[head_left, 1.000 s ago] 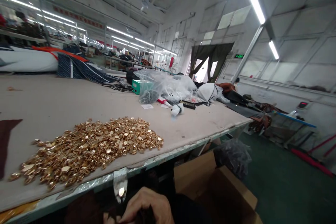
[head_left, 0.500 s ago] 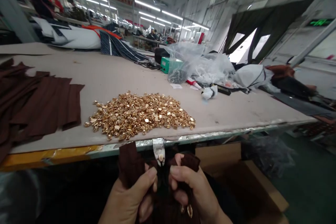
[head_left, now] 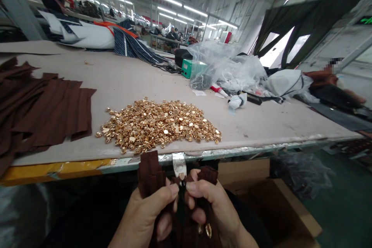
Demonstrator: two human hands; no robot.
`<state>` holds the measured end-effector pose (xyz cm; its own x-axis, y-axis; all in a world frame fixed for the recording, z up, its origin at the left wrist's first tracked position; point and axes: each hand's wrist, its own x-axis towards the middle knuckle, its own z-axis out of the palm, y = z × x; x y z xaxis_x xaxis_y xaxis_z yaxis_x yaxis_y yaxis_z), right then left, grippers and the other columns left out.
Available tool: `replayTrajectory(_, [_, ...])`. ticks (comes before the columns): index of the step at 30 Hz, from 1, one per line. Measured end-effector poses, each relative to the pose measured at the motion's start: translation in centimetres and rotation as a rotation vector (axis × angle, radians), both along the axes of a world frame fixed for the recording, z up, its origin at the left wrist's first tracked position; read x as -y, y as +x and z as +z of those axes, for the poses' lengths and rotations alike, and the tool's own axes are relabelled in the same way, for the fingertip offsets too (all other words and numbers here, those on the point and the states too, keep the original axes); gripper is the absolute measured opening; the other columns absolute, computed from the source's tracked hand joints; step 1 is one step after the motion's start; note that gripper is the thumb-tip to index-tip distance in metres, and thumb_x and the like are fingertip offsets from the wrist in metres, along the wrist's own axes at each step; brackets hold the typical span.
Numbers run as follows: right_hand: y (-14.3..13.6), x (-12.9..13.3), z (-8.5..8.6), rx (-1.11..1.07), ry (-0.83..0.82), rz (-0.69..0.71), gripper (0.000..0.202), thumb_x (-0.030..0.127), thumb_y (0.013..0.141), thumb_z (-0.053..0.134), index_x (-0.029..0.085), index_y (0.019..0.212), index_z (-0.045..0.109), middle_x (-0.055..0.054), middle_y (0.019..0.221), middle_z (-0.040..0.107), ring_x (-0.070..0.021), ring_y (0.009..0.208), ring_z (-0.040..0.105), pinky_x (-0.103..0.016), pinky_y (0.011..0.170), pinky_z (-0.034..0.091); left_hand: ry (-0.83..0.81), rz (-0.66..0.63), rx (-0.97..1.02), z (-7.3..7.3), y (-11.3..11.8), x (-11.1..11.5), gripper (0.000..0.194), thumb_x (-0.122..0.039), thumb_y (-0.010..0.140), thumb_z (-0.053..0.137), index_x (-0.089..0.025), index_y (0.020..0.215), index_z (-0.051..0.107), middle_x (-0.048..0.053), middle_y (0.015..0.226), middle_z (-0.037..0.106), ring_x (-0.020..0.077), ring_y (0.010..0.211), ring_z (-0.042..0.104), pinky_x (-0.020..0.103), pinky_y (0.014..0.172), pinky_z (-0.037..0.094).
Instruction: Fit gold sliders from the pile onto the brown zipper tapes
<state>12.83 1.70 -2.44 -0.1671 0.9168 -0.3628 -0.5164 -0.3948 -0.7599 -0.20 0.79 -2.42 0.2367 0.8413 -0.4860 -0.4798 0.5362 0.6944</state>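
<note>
Both hands are below the table's front edge. My left hand (head_left: 157, 209) pinches dark brown fabric strips (head_left: 149, 172), which stick up above its fingers. More brown fabric (head_left: 207, 174) is gripped in my right hand (head_left: 212, 205), with gold metal pieces (head_left: 208, 230) hanging beneath it. Between the thumbs, the fabric meets a small gold piece (head_left: 181, 176) at the tip of a silvery holder (head_left: 179, 162) fixed to the table edge. A heap of gold metal pieces (head_left: 162, 124) lies on the table just behind.
Brown strips (head_left: 55, 108) are piled on the table (head_left: 116, 73) at the left. Farther back are a green box (head_left: 186, 68), clear plastic bags (head_left: 232, 69) and striped fabric (head_left: 136, 48). An open cardboard box (head_left: 285, 205) stands below right. People work in the background.
Both hands have moved slightly up and closer together, bringing the brown fabric up to the gold piece at the holder. The camera view has shifted a little.
</note>
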Motion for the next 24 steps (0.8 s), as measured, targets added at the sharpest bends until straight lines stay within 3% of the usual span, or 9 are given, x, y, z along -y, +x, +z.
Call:
replayTrajectory(6, [-0.1,-0.1,0.0,-0.006,0.015,0.005,0.020,0.024,0.061,0.064,0.016,0.051,0.049,0.001,0.043,0.054,-0.0042,0.029,0.035,-0.013,0.028,0.023,0.021,-0.022,-0.052,0.7,0.1,-0.3,0.027,-0.035,0.071,0.068,-0.013,0.055,0.064,-0.006,0.035,0.037,0.0026,0.032,0.026,0.019,0.037,0.017])
replayTrajectory(11, [-0.3,-0.3,0.0,-0.035,0.026,-0.001,0.018,0.023,0.062,0.064,0.016,0.053,0.050,0.003,0.045,0.054,-0.0033,0.028,0.034,-0.013,0.028,0.023,0.007,0.041,-0.047,1.4,0.3,-0.7,0.024,-0.030,0.065,0.073,-0.013,0.052,0.061,-0.004,0.044,0.051,0.0010,0.031,0.029,0.016,0.034,0.019])
replayTrajectory(15, [-0.4,-0.4,0.1,-0.011,0.043,-0.004,0.019,0.024,0.063,0.064,0.015,0.052,0.051,0.001,0.046,0.056,-0.0032,0.029,0.034,-0.013,0.028,0.024,0.006,0.067,-0.057,1.2,0.4,-0.7,0.026,-0.031,0.066,0.072,-0.013,0.052,0.060,-0.007,0.037,0.042,0.0017,0.031,0.029,0.016,0.034,0.019])
replayTrajectory(24, [-0.4,-0.3,0.4,0.075,0.026,0.000,0.021,0.026,0.065,0.066,0.015,0.054,0.052,0.004,0.044,0.053,-0.0032,0.029,0.034,-0.014,0.029,0.024,0.037,0.117,-0.143,1.0,0.8,-0.8,0.024,-0.033,0.063,0.075,-0.014,0.056,0.062,-0.005,0.038,0.047,0.0028,0.033,0.030,0.016,0.035,0.021])
